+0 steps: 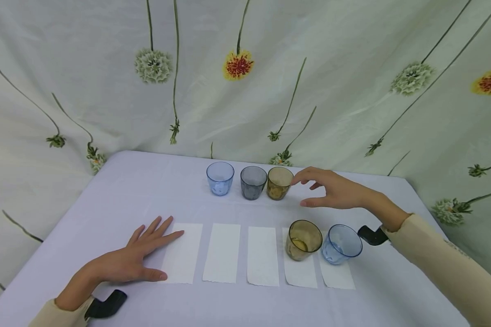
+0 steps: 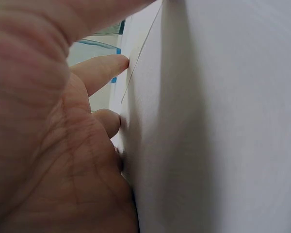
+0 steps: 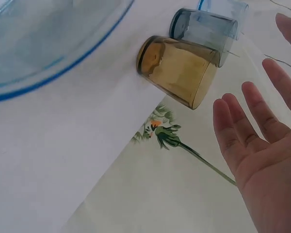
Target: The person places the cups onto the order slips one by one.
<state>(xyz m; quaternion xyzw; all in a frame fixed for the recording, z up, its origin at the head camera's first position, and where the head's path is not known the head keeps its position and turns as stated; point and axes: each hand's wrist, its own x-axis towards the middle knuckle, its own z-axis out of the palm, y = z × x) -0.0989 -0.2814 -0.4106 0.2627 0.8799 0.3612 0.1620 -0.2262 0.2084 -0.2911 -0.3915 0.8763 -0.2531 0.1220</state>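
My left hand (image 1: 132, 259) rests with spread fingers on the white table, its fingertips at the edge of the leftmost white paper strip (image 1: 182, 254). My right hand (image 1: 337, 190) hovers, fingers loosely extended and holding nothing, just right of an amber glass (image 1: 279, 184) in the back row. In the right wrist view a gap shows between the fingers and that amber glass (image 3: 179, 70). Beside it stand a grey glass (image 1: 253, 183) and a blue glass (image 1: 220, 179). Nearer, another amber glass (image 1: 304, 240) and another blue glass (image 1: 341, 245) stand on the two rightmost strips.
Several paper strips lie in a row, among them a second strip (image 1: 222, 254) and a middle strip (image 1: 263, 258). Behind the table's far edge hangs a flower-printed cloth (image 1: 343, 54). The front glasses stand below my right forearm and hand.
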